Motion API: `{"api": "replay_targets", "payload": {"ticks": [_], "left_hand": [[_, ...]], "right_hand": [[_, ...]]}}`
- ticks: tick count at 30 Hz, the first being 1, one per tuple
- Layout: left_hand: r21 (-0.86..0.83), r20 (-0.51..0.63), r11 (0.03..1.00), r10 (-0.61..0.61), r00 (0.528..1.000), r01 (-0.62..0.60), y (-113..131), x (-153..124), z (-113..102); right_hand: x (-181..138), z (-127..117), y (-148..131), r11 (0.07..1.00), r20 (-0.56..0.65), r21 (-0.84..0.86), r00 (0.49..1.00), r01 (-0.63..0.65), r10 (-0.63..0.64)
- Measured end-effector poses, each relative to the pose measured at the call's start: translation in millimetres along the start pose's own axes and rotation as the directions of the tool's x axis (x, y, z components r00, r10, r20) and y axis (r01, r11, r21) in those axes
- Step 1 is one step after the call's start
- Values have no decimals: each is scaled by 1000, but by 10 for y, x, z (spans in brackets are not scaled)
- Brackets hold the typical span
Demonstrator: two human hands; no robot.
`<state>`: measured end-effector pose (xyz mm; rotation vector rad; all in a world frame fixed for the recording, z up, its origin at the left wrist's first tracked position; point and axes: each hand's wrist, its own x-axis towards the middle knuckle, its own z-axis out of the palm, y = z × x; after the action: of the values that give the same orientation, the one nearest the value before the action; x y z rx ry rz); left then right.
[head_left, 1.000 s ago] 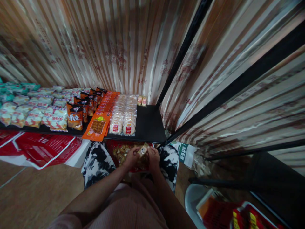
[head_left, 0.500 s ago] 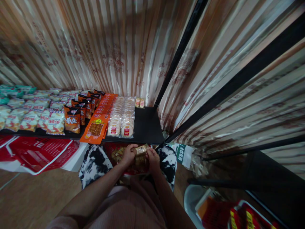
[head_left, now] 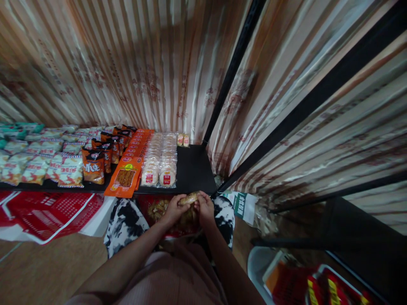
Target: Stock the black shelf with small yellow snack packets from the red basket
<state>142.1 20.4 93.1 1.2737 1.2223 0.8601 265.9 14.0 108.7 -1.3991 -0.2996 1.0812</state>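
Note:
My left hand (head_left: 174,209) and my right hand (head_left: 204,208) together grip a small tan snack packet (head_left: 188,198) just in front of the black shelf (head_left: 193,171). Both hands are closed on it, over a red basket (head_left: 149,202) of similar packets that rests between my knees. Two like packets (head_left: 183,140) lie at the back of the shelf's bare right part. Rows of round cracker packs (head_left: 160,159) lie to the left of that bare part.
Further left on the shelf lie orange flat packs (head_left: 129,169), dark orange bags (head_left: 93,165) and pale bags (head_left: 38,163). A red basket (head_left: 47,207) sits on the floor at left. Striped curtain hangs behind. Black posts (head_left: 232,72) frame the right; another red basket (head_left: 321,288) is at lower right.
Both hands have lifted the packet a little, up toward the shelf's front edge. The view has shifted slightly down and left.

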Motion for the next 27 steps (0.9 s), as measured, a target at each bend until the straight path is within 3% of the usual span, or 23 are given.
{"api": "replay_targets", "payload": {"ticks": [7,13,17,23,27], "left_hand": [[14,-36,999,30,999,-30,4,34,23],[-202,77,972,-105,992,118,80,24,69],[-284,76,941,-171,982,186,120,48,78],[-365,67,903,-217,974,227,148,95,61],[-367,75,896,-239,968,250,193,122,39]], "right_hand": [[10,81,-107,997,48,79,999,-14,10],[71,90,-147,995,99,96,995,-34,24],[122,77,-133,998,133,66,991,-24,15],[224,42,-43,997,176,-35,982,75,-68],[290,-24,11,918,197,-303,960,254,-200]]}}
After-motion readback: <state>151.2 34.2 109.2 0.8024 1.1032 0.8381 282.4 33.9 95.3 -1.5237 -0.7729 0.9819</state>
